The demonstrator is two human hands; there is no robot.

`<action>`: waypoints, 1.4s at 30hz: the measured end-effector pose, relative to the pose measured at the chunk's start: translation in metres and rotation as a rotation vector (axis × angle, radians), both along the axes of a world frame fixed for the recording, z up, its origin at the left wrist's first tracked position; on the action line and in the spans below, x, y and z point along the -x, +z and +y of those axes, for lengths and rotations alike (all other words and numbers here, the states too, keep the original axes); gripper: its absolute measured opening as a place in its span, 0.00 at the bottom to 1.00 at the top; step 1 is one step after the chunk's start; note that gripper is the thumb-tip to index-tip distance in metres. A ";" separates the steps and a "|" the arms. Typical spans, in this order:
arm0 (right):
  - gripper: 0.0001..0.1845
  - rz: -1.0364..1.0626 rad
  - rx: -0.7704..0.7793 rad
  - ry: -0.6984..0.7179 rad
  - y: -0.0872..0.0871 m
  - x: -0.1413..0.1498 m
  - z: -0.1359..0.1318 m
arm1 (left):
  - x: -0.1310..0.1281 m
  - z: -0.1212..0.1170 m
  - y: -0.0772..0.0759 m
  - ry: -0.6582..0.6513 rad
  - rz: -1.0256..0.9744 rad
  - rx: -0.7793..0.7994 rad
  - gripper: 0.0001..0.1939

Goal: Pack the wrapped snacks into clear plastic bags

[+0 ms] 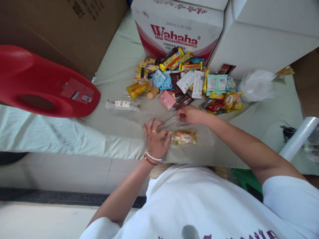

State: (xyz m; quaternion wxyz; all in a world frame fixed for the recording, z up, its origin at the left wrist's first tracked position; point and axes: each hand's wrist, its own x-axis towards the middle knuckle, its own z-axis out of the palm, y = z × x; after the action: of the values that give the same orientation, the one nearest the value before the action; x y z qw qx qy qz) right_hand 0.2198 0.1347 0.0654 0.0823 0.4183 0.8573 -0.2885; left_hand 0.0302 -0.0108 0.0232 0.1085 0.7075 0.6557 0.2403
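Observation:
A clear plastic bag point(206, 136) lies flat near the table's front edge, with a yellow-wrapped snack point(184, 137) inside it. My right hand point(191, 115) is closed, its fingertips pinching the bag's upper edge. At the bag's left side is my left hand point(157, 141), its fingers apart and the thumb beside the bag; no object shows in it. Just beyond my right hand lie a pink packet point(167, 100) and a dark brown packet point(183, 101). Farther left on the cloth rests a long clear-wrapped snack with a white label point(122, 104).
A heap of wrapped snacks point(174, 78) spreads before a Wahaha carton point(178, 30). On the left stand a red jug point(47, 83) and a brown carton point(62, 30). A crumpled white plastic bag point(258, 85) and a plastic film roll point(300, 137) are on the right.

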 end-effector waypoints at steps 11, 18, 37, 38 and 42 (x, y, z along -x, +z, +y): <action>0.16 0.057 -0.164 0.353 0.038 -0.020 -0.070 | 0.006 0.026 -0.010 0.165 -0.148 0.178 0.34; 0.23 -0.003 -0.151 0.400 0.012 -0.043 -0.125 | 0.058 0.026 0.011 -0.196 -0.252 0.243 0.07; 0.10 0.242 -0.408 -0.440 -0.023 -0.102 -0.139 | -0.063 -0.038 0.019 -0.415 0.211 0.117 0.23; 0.07 0.232 -0.404 -0.461 -0.020 -0.101 -0.141 | -0.064 -0.038 0.019 -0.399 0.248 0.109 0.23; 0.09 0.237 -0.256 -0.536 0.001 -0.071 -0.137 | -0.070 -0.040 0.019 -0.359 0.322 0.083 0.23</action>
State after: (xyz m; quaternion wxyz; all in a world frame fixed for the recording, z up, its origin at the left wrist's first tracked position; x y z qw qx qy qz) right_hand 0.2905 -0.0020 0.0669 -0.1503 0.5999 0.7495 -0.2364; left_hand 0.1003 -0.0505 0.0417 0.0723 0.8369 0.5375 0.0741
